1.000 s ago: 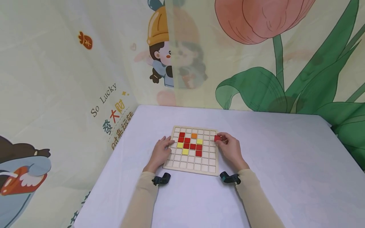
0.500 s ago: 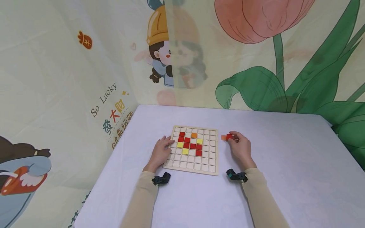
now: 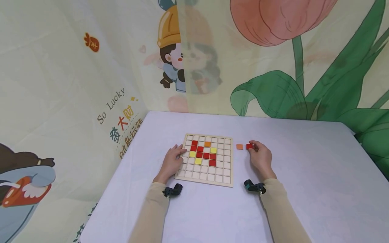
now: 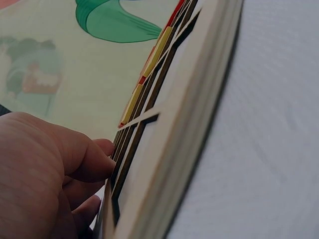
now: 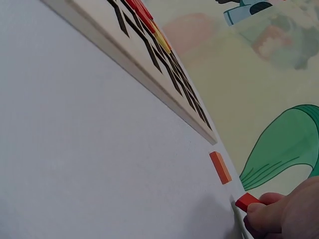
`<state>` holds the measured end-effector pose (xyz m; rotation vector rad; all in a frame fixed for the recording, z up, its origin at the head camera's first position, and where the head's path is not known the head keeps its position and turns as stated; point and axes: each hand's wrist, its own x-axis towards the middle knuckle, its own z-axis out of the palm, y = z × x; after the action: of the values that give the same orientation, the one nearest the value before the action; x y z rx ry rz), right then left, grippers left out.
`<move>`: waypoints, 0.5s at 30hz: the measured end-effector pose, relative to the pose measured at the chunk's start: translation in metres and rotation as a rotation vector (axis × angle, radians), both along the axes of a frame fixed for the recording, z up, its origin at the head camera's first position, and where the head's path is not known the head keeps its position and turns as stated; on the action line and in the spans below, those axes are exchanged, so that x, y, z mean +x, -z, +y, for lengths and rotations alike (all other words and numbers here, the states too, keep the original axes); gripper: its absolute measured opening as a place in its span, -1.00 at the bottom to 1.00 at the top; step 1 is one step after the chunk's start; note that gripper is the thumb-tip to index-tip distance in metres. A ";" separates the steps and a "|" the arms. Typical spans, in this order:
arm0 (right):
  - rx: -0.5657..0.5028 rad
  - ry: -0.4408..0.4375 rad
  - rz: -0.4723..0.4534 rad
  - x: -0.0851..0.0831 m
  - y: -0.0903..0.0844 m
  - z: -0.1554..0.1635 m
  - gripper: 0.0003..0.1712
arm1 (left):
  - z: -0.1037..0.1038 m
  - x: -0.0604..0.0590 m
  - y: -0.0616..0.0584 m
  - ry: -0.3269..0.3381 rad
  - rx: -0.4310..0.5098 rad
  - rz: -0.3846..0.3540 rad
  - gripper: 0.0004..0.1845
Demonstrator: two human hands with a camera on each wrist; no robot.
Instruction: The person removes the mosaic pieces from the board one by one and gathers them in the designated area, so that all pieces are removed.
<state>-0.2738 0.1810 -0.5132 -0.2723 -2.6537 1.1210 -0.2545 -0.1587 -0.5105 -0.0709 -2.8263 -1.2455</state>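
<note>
Resting curled fingers on the gridded square wooden tile board [image 3: 204,161], the left hand [image 3: 172,161] steadies it. The right hand [image 3: 261,158] pinches a small red square tile [image 3: 249,146] on the table (beside an orange square tile [image 3: 239,146]); releasing it likely follows.

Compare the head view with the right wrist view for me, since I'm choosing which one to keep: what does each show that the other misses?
Only the head view shows the left hand resting on the board's left edge, both sleeves, and the whole grid with its red, yellow and orange tiles.

Only the right wrist view shows the red tile close up, pinched at its end by the fingers.

Both show the wooden board, the loose orange tile on the white table, and the right hand.
</note>
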 end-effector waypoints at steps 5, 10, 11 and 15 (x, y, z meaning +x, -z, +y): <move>0.021 0.000 0.014 -0.001 0.002 0.003 -0.64 | 0.001 -0.001 0.001 -0.002 -0.006 0.001 -0.58; 0.080 -0.029 0.037 0.000 0.005 0.006 -0.64 | 0.001 -0.002 0.001 -0.008 -0.006 -0.002 -0.58; 0.095 -0.035 0.037 0.000 0.005 0.006 -0.64 | 0.001 -0.002 0.001 -0.008 -0.005 -0.002 -0.58; 0.127 -0.057 0.032 0.001 0.005 0.008 -0.64 | 0.000 -0.001 0.002 -0.007 -0.005 0.001 -0.58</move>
<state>-0.2728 0.1888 -0.5183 -0.1548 -2.7060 0.9591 -0.2559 -0.1585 -0.5124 -0.0619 -2.8269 -1.2371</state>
